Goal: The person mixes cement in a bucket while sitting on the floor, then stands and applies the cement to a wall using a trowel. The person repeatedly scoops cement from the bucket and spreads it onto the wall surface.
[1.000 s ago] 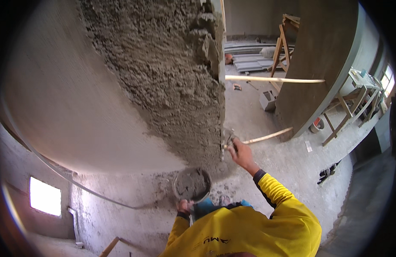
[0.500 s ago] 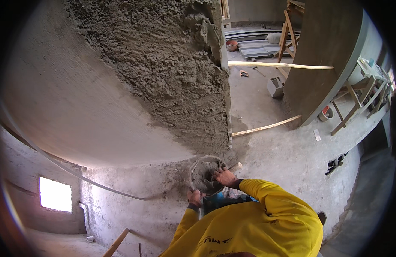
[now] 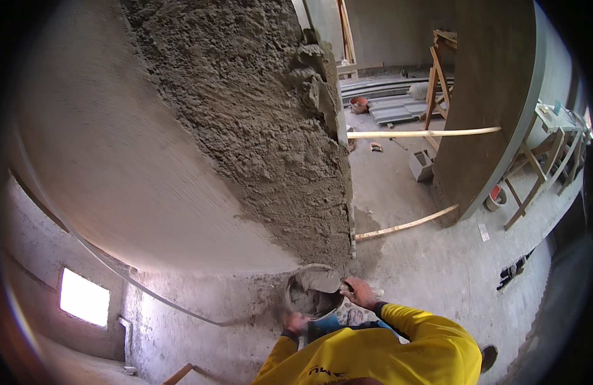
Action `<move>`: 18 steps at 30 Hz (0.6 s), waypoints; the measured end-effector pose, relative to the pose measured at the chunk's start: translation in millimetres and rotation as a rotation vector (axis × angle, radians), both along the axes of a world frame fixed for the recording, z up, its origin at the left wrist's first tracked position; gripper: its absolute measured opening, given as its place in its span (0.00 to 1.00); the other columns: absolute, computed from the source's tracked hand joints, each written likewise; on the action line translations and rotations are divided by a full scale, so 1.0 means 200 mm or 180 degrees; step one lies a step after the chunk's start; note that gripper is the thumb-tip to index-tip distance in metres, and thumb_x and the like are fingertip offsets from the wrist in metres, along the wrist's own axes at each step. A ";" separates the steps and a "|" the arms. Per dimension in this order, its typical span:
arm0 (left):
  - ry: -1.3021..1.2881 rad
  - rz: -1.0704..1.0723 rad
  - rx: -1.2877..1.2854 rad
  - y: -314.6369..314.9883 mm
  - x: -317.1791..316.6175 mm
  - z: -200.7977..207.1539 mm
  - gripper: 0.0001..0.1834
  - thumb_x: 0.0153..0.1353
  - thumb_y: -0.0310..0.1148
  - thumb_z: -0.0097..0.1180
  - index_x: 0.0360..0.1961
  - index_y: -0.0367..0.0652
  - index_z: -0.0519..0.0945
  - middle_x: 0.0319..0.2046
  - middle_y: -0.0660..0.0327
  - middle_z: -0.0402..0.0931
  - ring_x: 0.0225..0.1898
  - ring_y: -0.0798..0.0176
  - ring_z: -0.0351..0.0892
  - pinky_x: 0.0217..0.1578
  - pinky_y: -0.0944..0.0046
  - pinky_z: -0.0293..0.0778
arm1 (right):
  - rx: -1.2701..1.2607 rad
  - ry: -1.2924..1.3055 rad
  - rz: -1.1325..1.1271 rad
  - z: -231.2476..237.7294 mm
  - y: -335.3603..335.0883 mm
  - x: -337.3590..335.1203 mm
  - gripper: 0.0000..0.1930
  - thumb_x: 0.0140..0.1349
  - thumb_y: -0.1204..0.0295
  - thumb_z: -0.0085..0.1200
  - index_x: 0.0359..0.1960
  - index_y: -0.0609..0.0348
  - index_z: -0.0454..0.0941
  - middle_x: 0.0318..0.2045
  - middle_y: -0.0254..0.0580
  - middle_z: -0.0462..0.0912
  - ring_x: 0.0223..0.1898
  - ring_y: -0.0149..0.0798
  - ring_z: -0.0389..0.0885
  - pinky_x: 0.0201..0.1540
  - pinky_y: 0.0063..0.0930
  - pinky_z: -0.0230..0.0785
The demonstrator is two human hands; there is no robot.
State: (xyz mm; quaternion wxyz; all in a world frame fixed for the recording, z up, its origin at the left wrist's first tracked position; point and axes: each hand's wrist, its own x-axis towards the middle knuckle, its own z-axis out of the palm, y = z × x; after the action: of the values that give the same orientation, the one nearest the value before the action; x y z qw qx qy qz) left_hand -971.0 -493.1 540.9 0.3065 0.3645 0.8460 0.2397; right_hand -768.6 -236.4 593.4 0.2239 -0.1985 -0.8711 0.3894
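Low against the wall in front of me is a round bucket [image 3: 286, 300] with grey mortar [image 3: 303, 300] inside. My left hand [image 3: 298, 322] is closed on its near left rim. In my right hand [image 3: 360, 294] is the handle of a trowel [image 3: 323, 280], gripped at the bucket's right side. A load of mortar covers the blade, which lies over the far part of the bucket's mouth. Above the bucket rises a wall with rough, wet plaster [image 3: 245, 122] along its right part and a smoother face [image 3: 136, 192] to the left.
Two wooden strips [image 3: 425, 133] span the doorway to the right of the wall. Beyond them are a concrete block [image 3: 421, 165], a handsaw [image 3: 376, 147] and stacked panels [image 3: 389, 110]. Farther right stand a wooden trestle [image 3: 543, 160] and a small bucket [image 3: 496, 198]. A pale hose [image 3: 142, 290] curves at left.
My right hand has drawn the trowel up from inside the bucket, and its blade now carries mortar. My left hand remains at the rim. The view has tilted upward.
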 end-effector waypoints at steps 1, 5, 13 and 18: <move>-0.0029 -0.0053 -0.0004 0.03 0.01 0.06 0.26 0.50 0.51 0.63 0.25 0.33 0.81 0.21 0.46 0.79 0.24 0.52 0.80 0.27 0.52 0.72 | 0.0101 0.0006 -0.0138 0.04 0.04 0.00 0.22 0.60 0.58 0.58 0.51 0.59 0.73 0.48 0.54 0.78 0.52 0.56 0.75 0.55 0.46 0.67; -0.0087 -0.0068 0.0102 0.03 0.00 0.09 0.27 0.50 0.53 0.61 0.23 0.33 0.81 0.20 0.45 0.78 0.23 0.50 0.80 0.26 0.52 0.71 | 0.0379 0.0174 -0.0371 0.53 0.30 -0.02 0.22 0.62 0.59 0.57 0.50 0.62 0.73 0.45 0.59 0.77 0.49 0.58 0.76 0.51 0.45 0.69; -0.0015 0.0051 0.0060 0.00 -0.02 -0.08 0.22 0.53 0.46 0.57 0.27 0.33 0.80 0.24 0.45 0.79 0.28 0.48 0.80 0.31 0.52 0.73 | 0.1290 0.1100 -0.0361 1.90 0.86 -0.17 0.19 0.65 0.63 0.54 0.50 0.64 0.74 0.29 0.51 0.79 0.28 0.44 0.78 0.34 0.34 0.71; 0.0135 0.0019 -0.0037 -0.01 -0.02 -0.04 0.18 0.55 0.41 0.55 0.29 0.33 0.80 0.28 0.46 0.80 0.31 0.47 0.81 0.35 0.52 0.75 | 0.0494 0.1131 0.0178 2.59 1.03 -0.27 0.16 0.71 0.59 0.46 0.35 0.61 0.74 0.24 0.29 0.73 0.21 0.22 0.71 0.23 0.19 0.67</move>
State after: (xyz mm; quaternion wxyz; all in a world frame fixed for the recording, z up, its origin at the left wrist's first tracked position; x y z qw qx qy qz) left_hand -974.3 -494.6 532.8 0.2900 0.3652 0.8547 0.2279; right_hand -823.6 -29.6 1110.5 0.3778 -0.0845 -0.8505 0.3561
